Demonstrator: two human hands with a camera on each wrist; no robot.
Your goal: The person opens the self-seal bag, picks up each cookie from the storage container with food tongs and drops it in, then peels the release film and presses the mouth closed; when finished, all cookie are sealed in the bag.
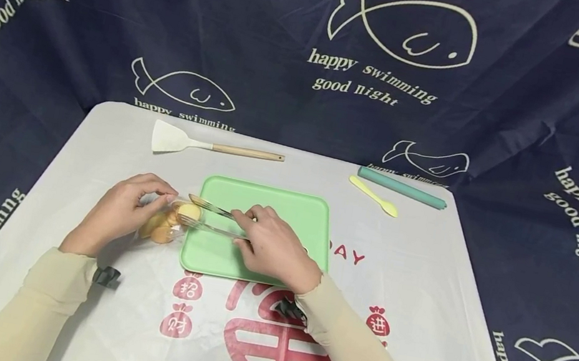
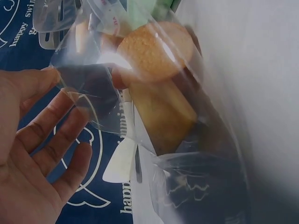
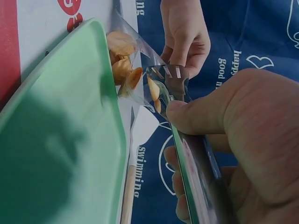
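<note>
My left hand (image 1: 121, 204) pinches the edge of a clear plastic bag (image 2: 187, 186) between thumb and fingertips. Several round golden biscuits (image 1: 162, 230) lie inside the bag, just left of a light green tray (image 1: 285, 208). Metal tongs (image 1: 213, 229) are gripped in my right hand (image 1: 279, 245), with the arms spread and reaching over the tray's left edge. The slotted tong head (image 3: 176, 77) is at the bag's mouth, close by my left fingertips. One biscuit (image 1: 190, 211) shows between the tong tips; whether they squeeze it, I cannot tell.
Behind the tray lies a white spatula (image 1: 170, 138) with a wooden handle. At the back right are a yellow spoon (image 1: 372, 195) and a teal rod-shaped object (image 1: 402, 187). A dark blue printed curtain (image 1: 278, 33) hangs behind the white table cover (image 1: 131, 319).
</note>
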